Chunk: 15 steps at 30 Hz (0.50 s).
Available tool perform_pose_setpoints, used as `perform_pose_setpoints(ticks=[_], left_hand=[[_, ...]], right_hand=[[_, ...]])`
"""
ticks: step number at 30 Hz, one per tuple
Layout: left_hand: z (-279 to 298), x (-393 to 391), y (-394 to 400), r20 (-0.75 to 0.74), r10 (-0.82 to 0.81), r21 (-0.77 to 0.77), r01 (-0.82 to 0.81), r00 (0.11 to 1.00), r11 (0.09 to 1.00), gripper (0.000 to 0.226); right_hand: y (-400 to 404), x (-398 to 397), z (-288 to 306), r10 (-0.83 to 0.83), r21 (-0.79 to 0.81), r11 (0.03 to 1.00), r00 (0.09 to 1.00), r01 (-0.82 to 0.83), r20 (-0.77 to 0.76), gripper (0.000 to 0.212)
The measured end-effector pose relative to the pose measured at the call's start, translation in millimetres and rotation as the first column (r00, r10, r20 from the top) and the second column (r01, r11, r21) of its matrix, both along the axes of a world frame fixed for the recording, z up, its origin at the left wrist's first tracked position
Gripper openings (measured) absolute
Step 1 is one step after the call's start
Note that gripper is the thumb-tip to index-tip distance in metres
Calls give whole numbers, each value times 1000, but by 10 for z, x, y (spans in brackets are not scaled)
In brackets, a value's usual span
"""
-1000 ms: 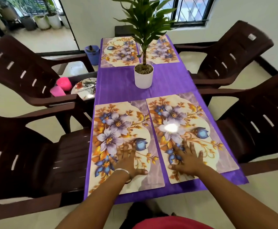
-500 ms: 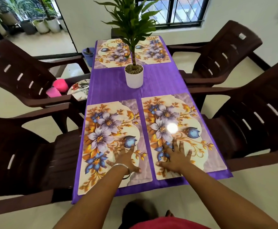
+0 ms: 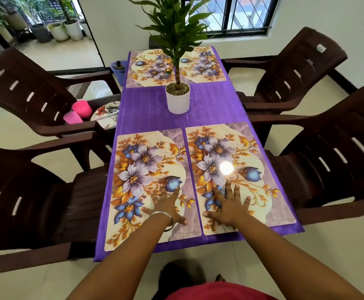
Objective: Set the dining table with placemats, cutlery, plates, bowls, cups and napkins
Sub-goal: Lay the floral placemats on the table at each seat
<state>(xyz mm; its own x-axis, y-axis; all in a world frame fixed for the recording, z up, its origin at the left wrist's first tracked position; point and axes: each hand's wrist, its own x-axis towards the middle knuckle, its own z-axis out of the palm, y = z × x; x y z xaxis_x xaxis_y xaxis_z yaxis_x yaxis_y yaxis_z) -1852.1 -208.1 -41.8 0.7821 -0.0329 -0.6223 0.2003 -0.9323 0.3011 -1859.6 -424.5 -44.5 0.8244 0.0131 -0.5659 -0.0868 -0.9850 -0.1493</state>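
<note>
Two floral placemats lie side by side at the near end of the purple table [image 3: 209,105]. My left hand [image 3: 166,204] rests flat, fingers spread, on the near left placemat [image 3: 137,165]. Flat on the near right placemat [image 3: 248,152] lies my right hand [image 3: 229,204], fingers apart too. Neither hand holds anything. Two more placemats, far left [image 3: 148,68] and far right [image 3: 205,63], lie at the far end. On the left far chair's seat sit a plate with cutlery [image 3: 106,112] and two pink cups [image 3: 78,111].
A potted plant in a white pot [image 3: 177,100] stands mid-table. Four dark brown plastic armchairs flank the table, two left [image 3: 25,191] and two right [image 3: 332,152]. A blue bucket [image 3: 118,69] stands on the floor by the far left corner.
Both hands stay flat on the near placemats and have shifted only slightly. The view has swung a little, so the table sits more centred.
</note>
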Motion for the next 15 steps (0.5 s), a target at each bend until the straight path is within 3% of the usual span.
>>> perform_pose_setpoints(ticks=[15], left_hand=[[-85, 19, 68, 4, -16, -10, 16, 1000, 1000, 115]], right_hand=[[-13, -6, 39, -7, 15, 1000, 1000, 7, -13, 98]])
